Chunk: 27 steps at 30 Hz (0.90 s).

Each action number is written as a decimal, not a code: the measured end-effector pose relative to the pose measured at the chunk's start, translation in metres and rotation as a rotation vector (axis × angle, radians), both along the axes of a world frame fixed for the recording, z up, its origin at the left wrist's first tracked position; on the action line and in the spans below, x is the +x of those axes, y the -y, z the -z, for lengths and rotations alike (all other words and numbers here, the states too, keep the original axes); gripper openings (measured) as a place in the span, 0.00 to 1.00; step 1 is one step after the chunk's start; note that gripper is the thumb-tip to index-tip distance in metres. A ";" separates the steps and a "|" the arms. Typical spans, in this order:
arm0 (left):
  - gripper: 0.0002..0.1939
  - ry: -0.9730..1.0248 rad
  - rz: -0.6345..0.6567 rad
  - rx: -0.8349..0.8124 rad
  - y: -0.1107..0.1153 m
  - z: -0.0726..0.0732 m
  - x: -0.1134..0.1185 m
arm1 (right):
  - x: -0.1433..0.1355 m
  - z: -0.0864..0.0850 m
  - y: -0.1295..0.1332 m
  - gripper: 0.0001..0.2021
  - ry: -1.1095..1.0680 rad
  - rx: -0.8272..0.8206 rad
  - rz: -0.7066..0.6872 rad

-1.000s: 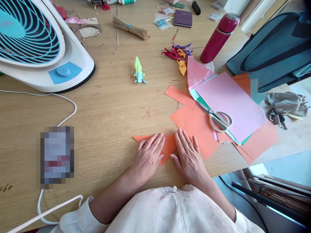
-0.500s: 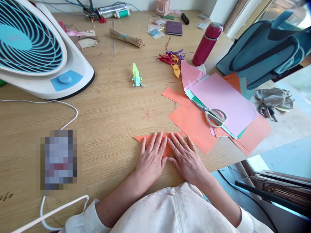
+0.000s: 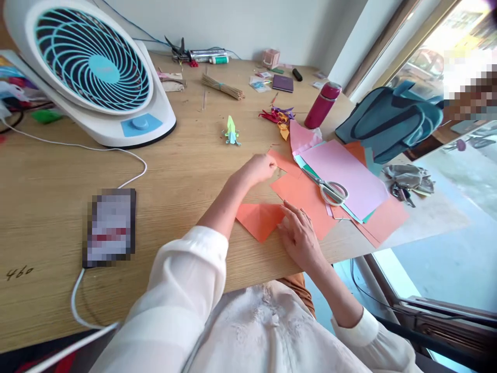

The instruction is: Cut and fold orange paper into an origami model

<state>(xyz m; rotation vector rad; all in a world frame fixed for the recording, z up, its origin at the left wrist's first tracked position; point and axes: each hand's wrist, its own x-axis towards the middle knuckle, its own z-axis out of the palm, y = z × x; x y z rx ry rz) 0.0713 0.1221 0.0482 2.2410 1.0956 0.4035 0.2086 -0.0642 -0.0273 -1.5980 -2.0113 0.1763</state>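
A folded orange paper point(image 3: 259, 221) lies near the table's front edge, its point toward me. My right hand point(image 3: 301, 235) has bent fingers at the right end of this paper, thumb and fingertips on it. Farther up the table, my left hand point(image 3: 259, 168) is closed at the left end of a narrow orange paper strip point(image 3: 286, 163); whatever is inside its fingers is hidden. Beside my right hand lies a larger orange sheet point(image 3: 298, 191). Scissors point(image 3: 332, 191) with pale handles rest on a stack of coloured paper, a pink sheet point(image 3: 349, 173) on top.
A white fan point(image 3: 112, 124) stands at the left, and a phone-like device point(image 3: 111, 228) with a white cable lies before it. A green paper figure point(image 3: 232, 132) stands mid-table. Farther right are small folded papers point(image 3: 281, 119), a red flask point(image 3: 323, 106) and a teal bag point(image 3: 384, 124).
My left hand has left the folded orange paper and moved up to the strip, its fingers now curled. My right hand has bent its fingers at the paper's right end. The view has shifted.
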 end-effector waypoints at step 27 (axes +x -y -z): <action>0.09 0.101 0.258 0.374 0.072 0.071 -0.054 | 0.032 -0.004 -0.052 0.19 -0.721 -0.312 0.315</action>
